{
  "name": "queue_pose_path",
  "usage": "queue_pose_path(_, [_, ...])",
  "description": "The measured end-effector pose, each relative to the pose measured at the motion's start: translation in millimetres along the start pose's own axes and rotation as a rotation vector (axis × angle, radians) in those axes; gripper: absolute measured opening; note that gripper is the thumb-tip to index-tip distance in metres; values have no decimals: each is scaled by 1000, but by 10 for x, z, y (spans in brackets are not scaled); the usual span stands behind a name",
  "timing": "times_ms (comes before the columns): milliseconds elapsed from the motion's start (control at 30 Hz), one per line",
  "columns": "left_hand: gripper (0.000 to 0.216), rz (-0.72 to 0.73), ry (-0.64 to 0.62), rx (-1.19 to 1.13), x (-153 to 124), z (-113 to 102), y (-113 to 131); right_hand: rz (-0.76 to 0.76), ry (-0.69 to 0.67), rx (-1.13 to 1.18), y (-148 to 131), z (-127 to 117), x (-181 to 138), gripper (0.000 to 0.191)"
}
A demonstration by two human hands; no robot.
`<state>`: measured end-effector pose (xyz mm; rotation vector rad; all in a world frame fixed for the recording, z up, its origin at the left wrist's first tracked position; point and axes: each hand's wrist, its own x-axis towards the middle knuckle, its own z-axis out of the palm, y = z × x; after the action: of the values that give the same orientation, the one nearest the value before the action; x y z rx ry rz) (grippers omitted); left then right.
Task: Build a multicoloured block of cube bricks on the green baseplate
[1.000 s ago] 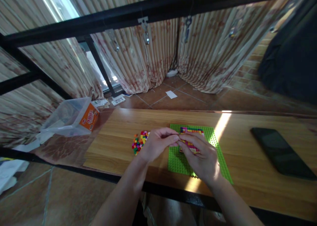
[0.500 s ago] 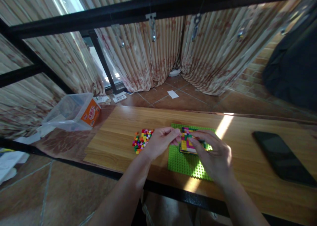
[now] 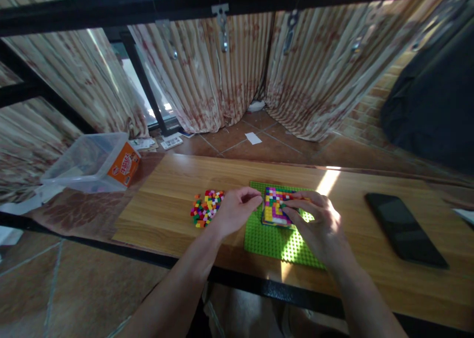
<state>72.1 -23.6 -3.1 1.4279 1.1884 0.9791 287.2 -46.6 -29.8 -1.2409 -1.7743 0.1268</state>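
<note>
A block of multicoloured toy bricks (image 3: 273, 213) stands on a green studded baseplate (image 3: 259, 244). My right hand (image 3: 322, 222) reaches over it from the right. Its thumb and fingers pinch at a small green toy brick on the block's top, and they cover the block's right side. Just left of the block is my left hand (image 3: 235, 212), its fingers curled and thumb close to the index finger. Whatever lies between those fingertips is too small to make out. Beside the left wrist lies a pile of loose toy bricks (image 3: 205, 209) in many colours.
A black phone (image 3: 405, 229) lies on the wooden board (image 3: 159, 204) at the right. Beyond the board's left end stands a clear plastic bin (image 3: 89, 162) with an orange label. A dark metal bar (image 3: 252, 2) crosses the top, with metal clips hanging from it.
My left hand has drawn back slightly from the block, uncovering its left side. The right hand stays at the block's top. The whole view has shifted a little.
</note>
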Motion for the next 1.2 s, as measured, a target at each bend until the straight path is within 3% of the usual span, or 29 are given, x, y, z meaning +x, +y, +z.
queue_pose_path(133, [13, 21, 29, 58, -1, 84, -18, 49, 9, 10, 2, 28, 5, 7])
queue_pose_path(333, [25, 54, 141, 144, 25, 271, -82, 258, 30, 30, -88, 75, 52, 6])
queue_pose_path(533, [37, -3, 211, 90, 98, 415, -121, 348, 41, 104, -113, 103, 56, 9])
queue_pose_path(767, [53, -52, 244, 119, 131, 534, -52, 364, 60, 141, -140, 130, 65, 12])
queue_pose_path(1200, [52, -96, 272, 157, 127, 581, 98, 303, 15, 116, -96, 113, 62, 13])
